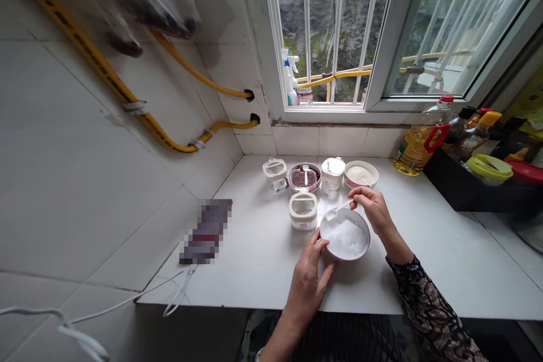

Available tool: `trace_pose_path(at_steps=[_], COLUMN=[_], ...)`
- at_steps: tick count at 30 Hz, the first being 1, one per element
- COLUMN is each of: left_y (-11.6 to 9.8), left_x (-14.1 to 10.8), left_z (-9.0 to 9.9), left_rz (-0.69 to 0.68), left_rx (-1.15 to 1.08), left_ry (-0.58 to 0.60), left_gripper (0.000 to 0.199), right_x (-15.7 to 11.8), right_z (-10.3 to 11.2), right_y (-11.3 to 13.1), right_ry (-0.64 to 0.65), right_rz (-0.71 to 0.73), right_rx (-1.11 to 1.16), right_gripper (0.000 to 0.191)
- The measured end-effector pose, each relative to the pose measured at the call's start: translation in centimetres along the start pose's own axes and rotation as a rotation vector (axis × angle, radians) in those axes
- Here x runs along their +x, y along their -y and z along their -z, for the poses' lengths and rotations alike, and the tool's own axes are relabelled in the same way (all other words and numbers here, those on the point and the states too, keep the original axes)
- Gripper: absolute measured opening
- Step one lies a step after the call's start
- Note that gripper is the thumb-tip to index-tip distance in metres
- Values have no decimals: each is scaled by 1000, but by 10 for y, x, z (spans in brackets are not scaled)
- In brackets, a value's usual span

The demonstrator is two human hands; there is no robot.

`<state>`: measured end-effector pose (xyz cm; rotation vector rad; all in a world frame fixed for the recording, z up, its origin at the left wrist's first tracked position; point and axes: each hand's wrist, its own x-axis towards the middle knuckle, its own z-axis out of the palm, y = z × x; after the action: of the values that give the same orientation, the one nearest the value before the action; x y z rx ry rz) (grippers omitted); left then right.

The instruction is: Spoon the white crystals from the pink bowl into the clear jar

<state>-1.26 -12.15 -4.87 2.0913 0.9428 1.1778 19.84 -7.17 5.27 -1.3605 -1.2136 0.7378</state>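
Right grip point(373, 209) is closed in a light pinch, thumb and fingers holding the thin handle of 1 white plastic spoon point(335, 213). Its scoop sits at the far-left rim of a white bowl point(368, 235) with a red edge. Left grip point(307, 288) is curled around the near-left side of that bowl, fingers spread against its wall. The bowl holds 1 mound of white granules point(345, 236) and sits near the front of a white table point(254, 260).

Just beyond stand 2 lidded clear canisters point(303, 210), 1 white-capped jar point(333, 173), 1 bowl of dark red grains point(304, 189), and 1 white dish of white powder point(360, 185). To the far right are 1 bottle of cooking oil point(422, 138) with a red handle and 1 black tray point(458, 186) carrying more bottles. On the left wall run 2 yellow hoses point(199, 87). Left of the canisters lies 1 object point(206, 231), too blurred to tell.
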Motion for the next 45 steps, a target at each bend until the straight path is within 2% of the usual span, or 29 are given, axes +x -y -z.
trace_pose_path(at_steps=[4, 7, 9, 12, 16, 19, 25, 28, 30, 33, 35, 37, 38, 40, 43, 45], left_y=[3, 3, 2, 0, 0, 0, 0, 1, 2, 3, 3, 3, 3, 2, 1, 1], left_x=[-1, -1, -1, 0, 1, 1, 1, 1, 0, 0, 0, 0, 0, 0, 0, 0], left_z=[-2, -2, -1, 0, 0, 0, 0, -1, -1, -1, -1, -1, -1, -1, 0, 0], left_rz=[-3, -8, -4, 6, -8, -16, -15, -21, -26, -26, -27, -27, -27, -23, -11, -6], left_rx=[-4, -7, -11, -11, -9, -4, 10, 7, 2, -2, -2, -1, -1, -1, -3, 2], left_ry=[2, 3, 4, 10, 7, 4, 3, 6, 4, -2, -3, -2, -2, 2, 11, 10], left_gripper=[41, 41, 41, 40, 40, 41, 42, 42, 44, 44, 43, 42, 43, 43, 42, 42], right_x=[-4, -8, -10, -10, -4, 1, 4, 0, -4, -11, -15, -16, -16, -15, -12, -9], right_z=[-4, -10, -14, -14, -6, 0, 1, -8, -18, -34, -43, -45, -44, -34, -7, 13], right_y=[-1, -1, -1, -1, -4, -7, -5, -1, 2, 5, 6, 8, 10, 13, 16, 16], right_ry=[13, 112, 186, 203, 118, 88, 33, -9, -43, -58, 15, 87, 91, 25, -124, -153], right_rz=[136, 302, 349, 278, 53, -57, -105, -14, 109, 411, 657, 830, 865, 842, 692, 640], right_rx=[-210, -426, -478, -410, -204, -54, 122, 127, 85, -114, -305, -437, -464, -468, -471, -505], right_gripper=[16, 18, 20, 20, 16, 14, 12, 14, 15, 14, 18, 23, 24, 22, 17, 17])
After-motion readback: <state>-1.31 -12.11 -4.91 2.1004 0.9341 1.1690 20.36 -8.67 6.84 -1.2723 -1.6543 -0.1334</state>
